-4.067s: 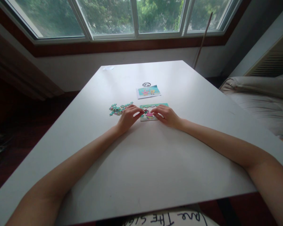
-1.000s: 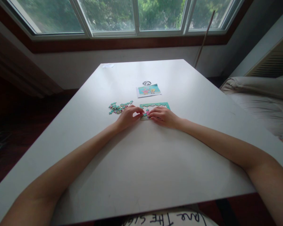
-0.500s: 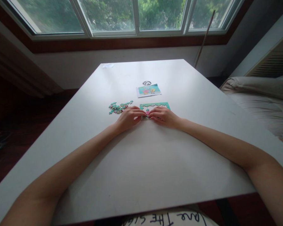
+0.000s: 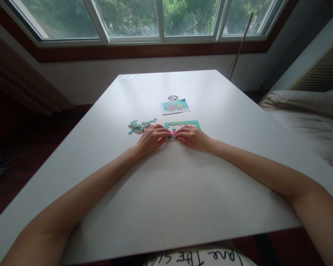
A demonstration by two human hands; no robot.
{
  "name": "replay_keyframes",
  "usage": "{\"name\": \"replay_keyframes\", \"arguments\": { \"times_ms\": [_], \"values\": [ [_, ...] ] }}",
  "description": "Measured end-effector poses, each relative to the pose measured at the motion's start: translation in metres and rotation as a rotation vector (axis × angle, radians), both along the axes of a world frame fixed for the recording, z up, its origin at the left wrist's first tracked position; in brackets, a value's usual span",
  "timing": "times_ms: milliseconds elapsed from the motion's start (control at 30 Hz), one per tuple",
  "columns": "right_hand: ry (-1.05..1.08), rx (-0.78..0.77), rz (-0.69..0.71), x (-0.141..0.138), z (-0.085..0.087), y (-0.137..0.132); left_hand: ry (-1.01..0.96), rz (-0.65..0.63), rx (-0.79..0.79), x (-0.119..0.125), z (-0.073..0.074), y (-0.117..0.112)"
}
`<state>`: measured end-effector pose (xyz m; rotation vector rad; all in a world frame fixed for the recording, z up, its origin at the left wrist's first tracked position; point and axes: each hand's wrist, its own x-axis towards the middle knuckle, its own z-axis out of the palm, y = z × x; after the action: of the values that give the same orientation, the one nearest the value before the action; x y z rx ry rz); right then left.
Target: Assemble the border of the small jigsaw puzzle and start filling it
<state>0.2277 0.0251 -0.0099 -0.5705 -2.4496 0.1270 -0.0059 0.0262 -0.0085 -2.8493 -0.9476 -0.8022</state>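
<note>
A small, partly assembled jigsaw puzzle [image 4: 186, 123] with a teal border lies on the white table [image 4: 166, 192]. My left hand [image 4: 150, 139] rests at its left edge, fingers bent and pressed together, the tips on the puzzle's pink middle. What the tips pinch is too small to make out. My right hand [image 4: 193, 137] lies on the puzzle's near right part, its curled fingers pressing down and nearly touching the left fingertips. A heap of loose teal pieces [image 4: 138, 126] sits just left of my left hand.
A picture card [image 4: 174, 106] lies beyond the puzzle, with a small dark round object [image 4: 172, 98] behind it. A white scrap [image 4: 127, 77] sits at the far left corner. A stick [image 4: 240, 46] leans by the window. A bed [image 4: 308, 118] stands to the right.
My left fingertips have slid a little right onto the puzzle's middle, toward the right hand. The right hand has shifted left since the earliest frame and then stayed put.
</note>
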Motion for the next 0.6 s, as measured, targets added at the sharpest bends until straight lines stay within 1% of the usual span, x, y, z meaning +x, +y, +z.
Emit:
{"name": "replay_keyframes", "arguments": {
  "times_ms": [167, 367, 600],
  "values": [
    [-0.005, -0.007, -0.003, -0.0003, 0.0007, -0.0003, -0.063, 0.095, 0.011, 0.0005, -0.0038, 0.0009],
    [0.004, -0.005, -0.006, -0.0004, -0.0005, 0.0002, -0.023, 0.083, -0.014, 0.0015, -0.0046, 0.0009],
    [0.005, -0.022, -0.004, -0.0001, -0.0025, 0.0011, 0.016, 0.103, -0.004, 0.0025, -0.0033, 0.0012]
  ]
}}
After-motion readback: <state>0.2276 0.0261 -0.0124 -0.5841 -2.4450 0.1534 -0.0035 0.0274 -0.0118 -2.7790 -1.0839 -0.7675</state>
